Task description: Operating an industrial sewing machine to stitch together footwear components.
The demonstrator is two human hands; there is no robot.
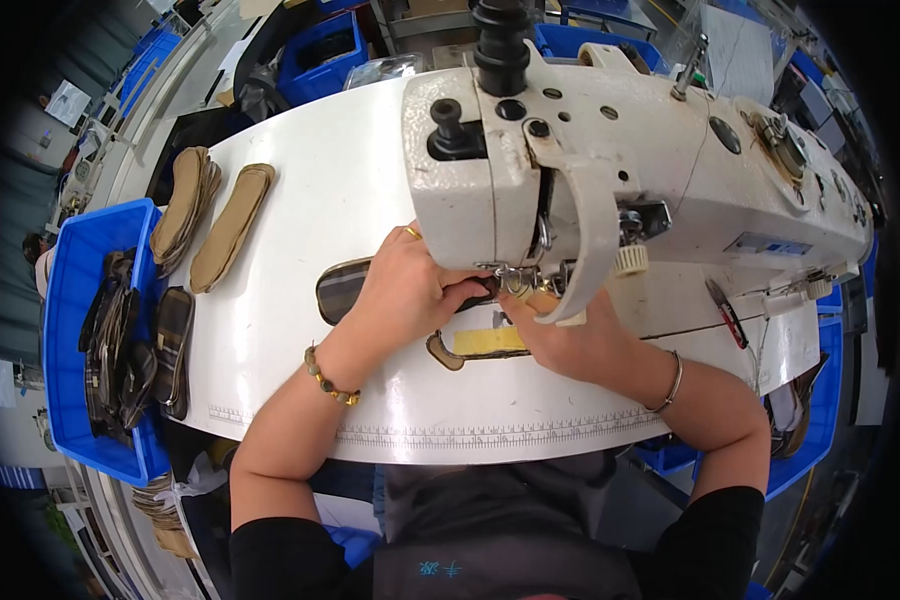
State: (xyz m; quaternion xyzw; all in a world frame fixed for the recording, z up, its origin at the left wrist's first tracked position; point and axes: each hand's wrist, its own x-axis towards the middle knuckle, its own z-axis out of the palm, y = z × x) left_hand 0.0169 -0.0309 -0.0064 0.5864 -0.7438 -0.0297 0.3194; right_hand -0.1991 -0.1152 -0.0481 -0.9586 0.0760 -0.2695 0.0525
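On the white bed of a sewing machine (505,195) lies a dark plaid sole-shaped fabric piece (342,292), its far end running under the needle area. My left hand (400,290) rests over it, thumb and fingers pinched on its edge just left of the presser foot (515,278). Close by on the other side, my right hand (570,330) has its fingers closed at the same piece's edge, partly covered by the machine's curved guard (595,230). Below the hands sits a yellow strip (485,342) beside a tan curved piece (444,352), partly under my right hand.
Tan sole-shaped pieces (232,228) lie at the left, next to a stack of them (183,210). A blue bin (60,300) of dark plaid pieces stands at the left edge. Red-handled snips (727,312) lie right of the machine. A printed ruler (440,440) follows the front edge.
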